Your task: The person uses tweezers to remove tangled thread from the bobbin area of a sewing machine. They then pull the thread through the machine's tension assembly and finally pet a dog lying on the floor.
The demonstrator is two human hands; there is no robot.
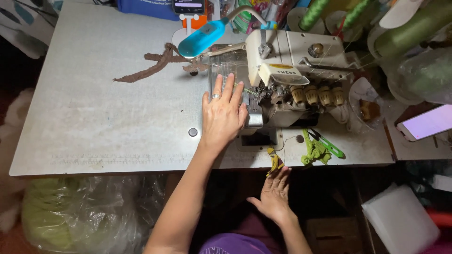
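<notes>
Table: a wide pale work table (94, 117) fills the left and centre of the frame; its front edge runs across the lower middle.
Sewing machine: a cream overlock machine (292, 70) sits at upper centre-right, with a row of tan tension knobs (318, 94) along its front.
Thread cones: green thread cones (409, 28) crowd the upper right corner.
Lamp: a blue clip lamp (205, 36) leans over the machine bed at upper centre.
Brown strip: a long brown fabric strip (150, 66) lies on the table at upper left of centre, well apart from both hands.
Phone: a lit phone (426, 123) rests at the right edge.
Left hand: the left hand (222, 113), ring on one finger, lies flat and spread on the machine bed just left of the presser foot, fingers apart, pressing down and gripping nothing.
Right hand: the right hand (274, 195) is at lower centre below the table edge, palm up, fingers loosely extended, fingertips touching the yellow scrap; whether it pinches it, I cannot tell.
Yellow scrap: a small yellow fabric scrap (275, 160) hangs over the table's front edge, below the machine. It looks light, limp and soft, likely to flop and slide; a fingertip pinch at its lower end seems the best hold.
Green scrap and snips: a bunched green fabric scrap (314, 150) lies beside green-handled thread snips (329, 145), just right of the yellow scrap.
</notes>
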